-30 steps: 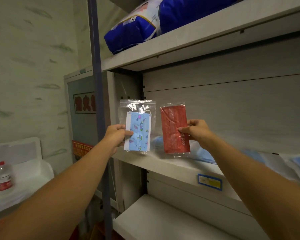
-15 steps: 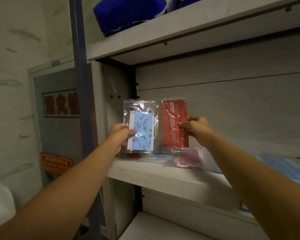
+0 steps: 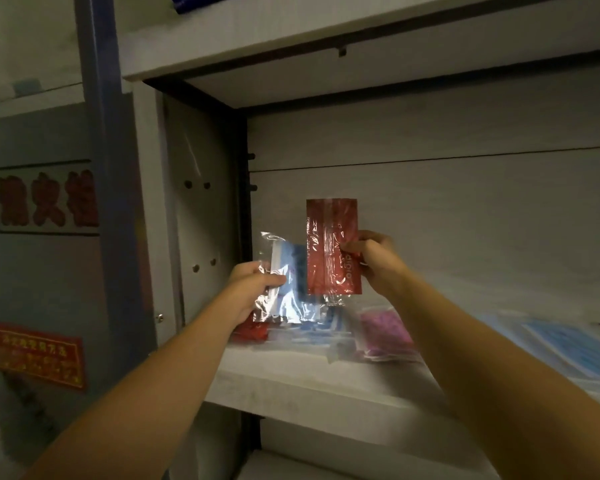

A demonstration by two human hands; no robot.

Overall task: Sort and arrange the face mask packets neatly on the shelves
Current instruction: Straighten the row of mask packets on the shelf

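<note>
The left hand point(image 3: 253, 289) is pinching a clear plastic packet holding a pale blue patterned mask point(image 3: 288, 282), thumb over its face and fingers curled behind, tilted and low over the near-left end of the pale grey middle shelf board point(image 3: 291, 386). The right hand point(image 3: 374, 259) is pinching a glossy red mask packet point(image 3: 331, 247) by its right edge, upright and higher above the same shelf, its left edge overlapping the blue packet.

The slick film looks likely to be slipping from such light pinches, and either packet could be dropping past the shelf's front lip. The two overlapping wrappers may be snagging or dragging each other as one goes down. On the shelf, a small red packet point(image 3: 252, 330) is lying just under the left hand, a pink mask packet point(image 3: 385, 332) beneath the right wrist, and flat blue packets point(image 3: 568, 344) are spreading toward the shelf's right end; a careless sweep could be scattering them.

Above the shelf there is open height up to the upper board point(image 3: 326, 32). The grey side panel point(image 3: 201, 202) is closing the shelf's left end, so free room is lying rightward and upward.
</note>
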